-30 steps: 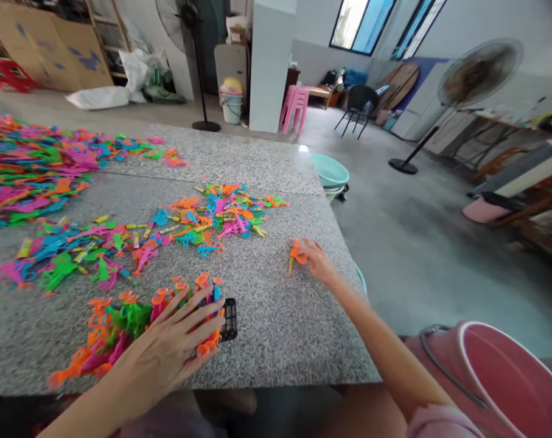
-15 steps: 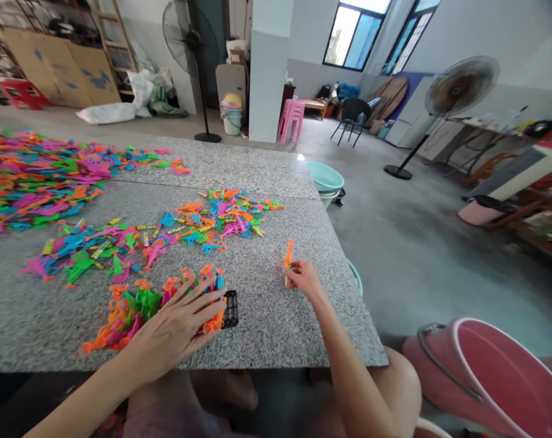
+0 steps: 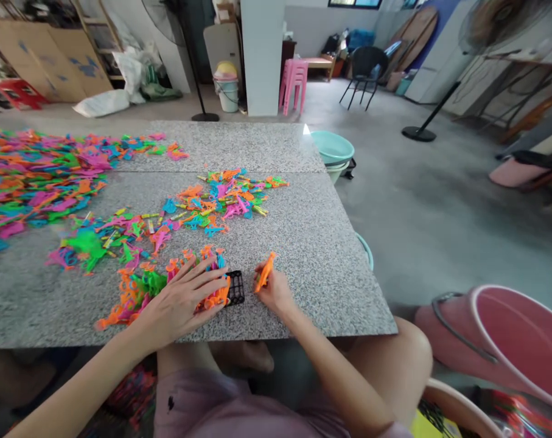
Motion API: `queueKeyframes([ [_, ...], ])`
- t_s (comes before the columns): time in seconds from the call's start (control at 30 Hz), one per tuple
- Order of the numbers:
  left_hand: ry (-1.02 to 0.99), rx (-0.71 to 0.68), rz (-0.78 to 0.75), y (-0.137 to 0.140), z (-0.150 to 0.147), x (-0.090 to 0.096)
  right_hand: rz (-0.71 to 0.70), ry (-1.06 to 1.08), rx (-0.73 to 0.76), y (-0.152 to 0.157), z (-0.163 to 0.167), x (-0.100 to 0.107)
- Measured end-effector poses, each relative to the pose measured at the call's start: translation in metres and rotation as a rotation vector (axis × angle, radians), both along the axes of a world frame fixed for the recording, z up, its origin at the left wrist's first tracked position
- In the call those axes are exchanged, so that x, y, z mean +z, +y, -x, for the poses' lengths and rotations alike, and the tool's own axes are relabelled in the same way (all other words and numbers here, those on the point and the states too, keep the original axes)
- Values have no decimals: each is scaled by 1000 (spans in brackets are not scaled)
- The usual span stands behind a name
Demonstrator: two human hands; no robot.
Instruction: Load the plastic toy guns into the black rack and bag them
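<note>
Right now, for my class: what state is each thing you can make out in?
Left hand: spread over bunched toys
Right hand: closed around orange toy
Orange toy: held, tilted
Black rack: partly covered
Loose toys: scattered
Pink stools: stacked
Pink bucket: upright, open-topped
Turquoise basin: stacked, open-topped

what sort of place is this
Likely a small workshop: many plastic pieces heaped on a speckled table, a big pink bucket beside it, and a white sack beyond.

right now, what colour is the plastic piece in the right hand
Mainly orange; the plastic piece shows best in the head view.
</note>
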State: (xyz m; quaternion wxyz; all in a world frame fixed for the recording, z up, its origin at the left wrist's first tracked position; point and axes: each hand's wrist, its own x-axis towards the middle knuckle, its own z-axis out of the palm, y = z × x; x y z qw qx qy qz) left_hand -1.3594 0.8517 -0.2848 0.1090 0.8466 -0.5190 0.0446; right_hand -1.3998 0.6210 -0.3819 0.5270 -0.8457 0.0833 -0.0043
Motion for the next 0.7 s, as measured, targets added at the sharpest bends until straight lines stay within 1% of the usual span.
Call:
queueKeyframes([
  [0.1,-42,-18,-13,0,-1,0,29,-82,13,14,-13,-1],
  [0.17,-80,-33,-14,0,-2,0,28,-138,80,22,-24,-2],
  [0.27,-123,-51,-2,0,-2,0,20,-118,202,31,-38,1],
  [0.37,-130,-58,7,-1,-1,1,143,-75,291,35,-44,7],
  [0.47,-140,-59,16,-2,1,1,265,-63,328,34,-44,14],
  [0.6,-162,-56,36,-3,1,0,318,-59,366,33,-48,17],
  [0.7,-157,-55,47,-2,1,-2,317,-60,373,33,-52,16],
])
